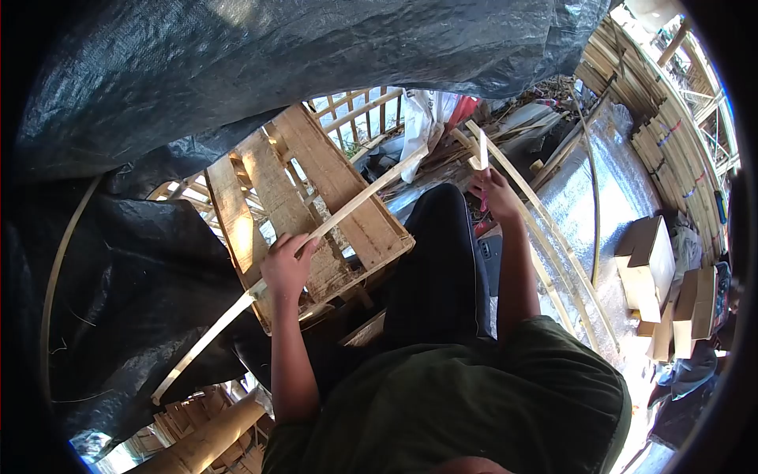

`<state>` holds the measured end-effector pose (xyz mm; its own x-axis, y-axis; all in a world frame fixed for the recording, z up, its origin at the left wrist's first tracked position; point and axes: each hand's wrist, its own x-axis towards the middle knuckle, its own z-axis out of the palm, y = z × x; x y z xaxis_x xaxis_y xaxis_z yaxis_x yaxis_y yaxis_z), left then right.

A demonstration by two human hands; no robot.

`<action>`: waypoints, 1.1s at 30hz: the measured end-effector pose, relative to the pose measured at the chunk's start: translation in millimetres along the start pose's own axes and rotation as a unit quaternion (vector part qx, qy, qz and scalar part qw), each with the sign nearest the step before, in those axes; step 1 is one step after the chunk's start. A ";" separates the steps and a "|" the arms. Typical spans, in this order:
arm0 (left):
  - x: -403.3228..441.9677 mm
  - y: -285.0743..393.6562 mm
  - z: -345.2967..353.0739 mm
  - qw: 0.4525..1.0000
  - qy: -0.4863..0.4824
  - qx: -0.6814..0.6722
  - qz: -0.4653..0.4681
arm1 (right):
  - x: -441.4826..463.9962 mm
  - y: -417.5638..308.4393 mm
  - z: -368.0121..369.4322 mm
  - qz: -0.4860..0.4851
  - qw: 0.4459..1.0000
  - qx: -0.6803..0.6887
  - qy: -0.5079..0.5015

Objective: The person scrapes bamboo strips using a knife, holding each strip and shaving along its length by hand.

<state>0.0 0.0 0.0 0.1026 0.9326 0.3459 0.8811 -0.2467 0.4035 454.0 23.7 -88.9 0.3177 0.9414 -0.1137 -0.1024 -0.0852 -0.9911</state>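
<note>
Over the wooden crate (pixel 332 167), the left hand (pixel 286 270) is gripping a strip (pixel 363 197), likely light, springy, best held mid-length; the right hand (pixel 499 197) is clutching an apparent knife (pixel 483 150).

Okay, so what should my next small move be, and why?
Probably bring the knife in your right hand over to the wooden strip. Your left hand already grips the strip partway along, over the crate, while the blade points up, well apart from it.
</note>
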 end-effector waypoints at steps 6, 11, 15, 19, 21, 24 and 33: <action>-9.4 -0.6 -11.1 1.000 -0.017 0.003 -0.010 | -62.0 -54.9 60.1 0.053 0.987 0.100 -0.115; -3.4 -2.3 -0.5 0.999 -0.022 0.020 -0.013 | -12.3 -25.6 101.6 -0.053 0.979 -0.163 -0.111; -0.1 -0.2 1.8 0.998 -0.040 0.049 -0.018 | 16.4 -30.0 132.6 -0.143 0.934 -0.317 0.083; 2.2 3.5 0.1 0.997 -0.049 0.058 -0.026 | 22.9 -32.3 140.7 -0.150 0.908 -0.378 0.098; 0.9 5.4 -2.7 0.997 -0.054 0.057 -0.028 | 17.7 -27.8 145.9 -0.158 0.908 -0.376 0.099; 5.1 7.5 -4.0 0.995 -0.067 0.060 -0.044 | 1.3 -21.0 159.4 -0.179 0.897 -0.399 0.058; 0.0 7.8 -3.0 0.995 -0.068 0.052 -0.047 | 6.5 -35.7 146.6 -0.132 0.901 -0.407 0.075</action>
<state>5.5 -2.7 5.7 0.0725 0.9793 0.1892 0.9321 -0.1340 0.3366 321.5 80.7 -44.1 0.3601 0.9142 0.1860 0.7006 -0.1333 -0.7010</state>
